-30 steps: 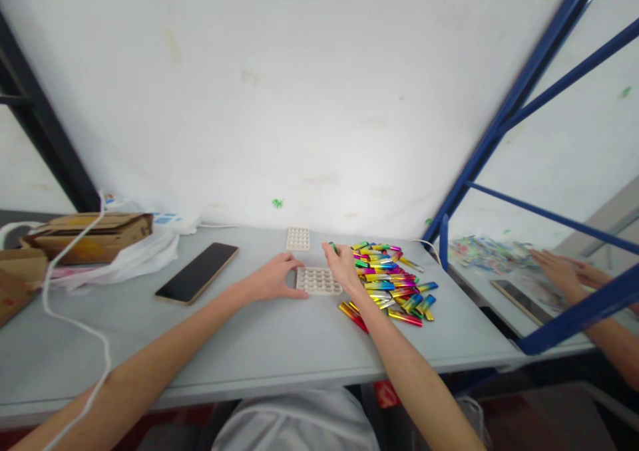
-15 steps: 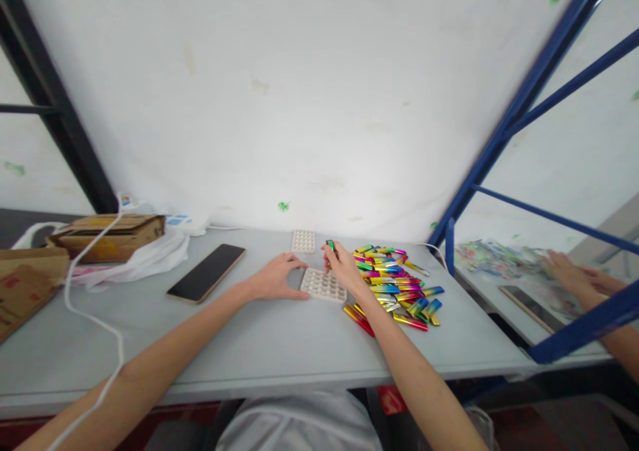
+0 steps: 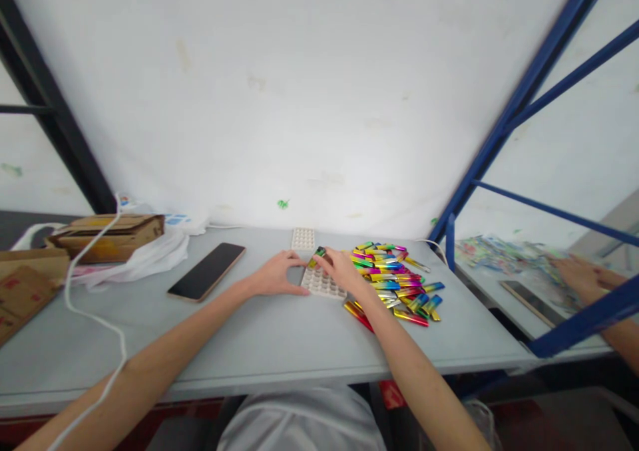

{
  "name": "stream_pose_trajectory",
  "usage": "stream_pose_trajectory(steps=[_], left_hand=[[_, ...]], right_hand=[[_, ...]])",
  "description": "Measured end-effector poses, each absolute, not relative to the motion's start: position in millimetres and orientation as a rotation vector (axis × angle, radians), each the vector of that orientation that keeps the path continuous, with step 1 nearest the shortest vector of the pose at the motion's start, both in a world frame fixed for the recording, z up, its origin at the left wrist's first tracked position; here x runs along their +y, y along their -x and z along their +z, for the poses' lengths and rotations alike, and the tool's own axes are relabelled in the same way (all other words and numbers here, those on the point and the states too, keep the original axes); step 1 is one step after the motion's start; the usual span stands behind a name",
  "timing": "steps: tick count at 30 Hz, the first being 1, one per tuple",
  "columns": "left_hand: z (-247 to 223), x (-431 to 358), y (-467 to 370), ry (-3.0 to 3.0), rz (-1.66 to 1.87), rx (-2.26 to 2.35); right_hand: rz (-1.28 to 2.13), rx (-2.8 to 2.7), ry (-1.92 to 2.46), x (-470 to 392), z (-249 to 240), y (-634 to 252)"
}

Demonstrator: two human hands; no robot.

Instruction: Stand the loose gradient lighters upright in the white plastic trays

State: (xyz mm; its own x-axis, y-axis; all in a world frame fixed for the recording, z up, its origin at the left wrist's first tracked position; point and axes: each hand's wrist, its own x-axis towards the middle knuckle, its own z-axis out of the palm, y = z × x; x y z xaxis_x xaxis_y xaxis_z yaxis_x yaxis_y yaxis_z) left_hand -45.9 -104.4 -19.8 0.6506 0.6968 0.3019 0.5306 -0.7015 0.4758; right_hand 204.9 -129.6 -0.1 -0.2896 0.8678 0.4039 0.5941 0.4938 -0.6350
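My left hand curves around the left side of a white tray with rows of small compartments. Its thumb touches the near left corner and its fingers reach the far left one, steadying the tray. Above the tray's far left part, my right hand pinches a shiny green-and-gold piece that looks like a lighter. Part of the tray is hidden under this hand. A pile of similar shiny multicoloured lighters lies to the right, beside my right forearm.
A second white tray lies by the wall. On the left are a phone, a white plastic bag, cardboard boxes and a white cable. A blue metal frame stands right; another person's hands are beyond it.
My right hand has moved slightly left with the lighter, which is now over the far left part of the tray and more tilted. My left hand stays at the tray's edge.
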Motion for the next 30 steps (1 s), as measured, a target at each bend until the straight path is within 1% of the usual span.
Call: stream_pose_trajectory(steps=[7, 13, 18, 21, 24, 27, 30], left_hand=[[-16.8, -104.8, 46.1, -2.512, 0.659, 0.970], [-14.9, -105.1, 47.4, -2.521, 0.637, 0.966], [-16.4, -103.4, 47.6, -2.521, 0.632, 0.977], [-17.7, -102.2, 47.8, -2.523, 0.639, 0.977], [-18.0, -101.7, 47.9, -2.525, 0.638, 0.979], [-17.5, -102.2, 47.9, -2.527, 0.633, 0.979], [-16.4, -103.7, 47.5, -2.525, 0.640, 0.982]], right_hand=[[0.379, -2.116, 1.147, -123.8, -8.5, -204.0], [0.319, -2.195, 1.264, -122.1, -11.1, -198.6], [0.234, -2.235, 1.311, -124.9, -1.5, -206.4], [0.086, -2.160, 1.457, -125.8, 7.8, -231.2], [-0.041, -2.067, 1.748, -126.7, 11.9, -259.1], [-0.030, -2.026, 1.957, -127.5, 9.7, -273.8], [-0.005, -2.056, 1.966, -127.4, 7.5, -274.1]])
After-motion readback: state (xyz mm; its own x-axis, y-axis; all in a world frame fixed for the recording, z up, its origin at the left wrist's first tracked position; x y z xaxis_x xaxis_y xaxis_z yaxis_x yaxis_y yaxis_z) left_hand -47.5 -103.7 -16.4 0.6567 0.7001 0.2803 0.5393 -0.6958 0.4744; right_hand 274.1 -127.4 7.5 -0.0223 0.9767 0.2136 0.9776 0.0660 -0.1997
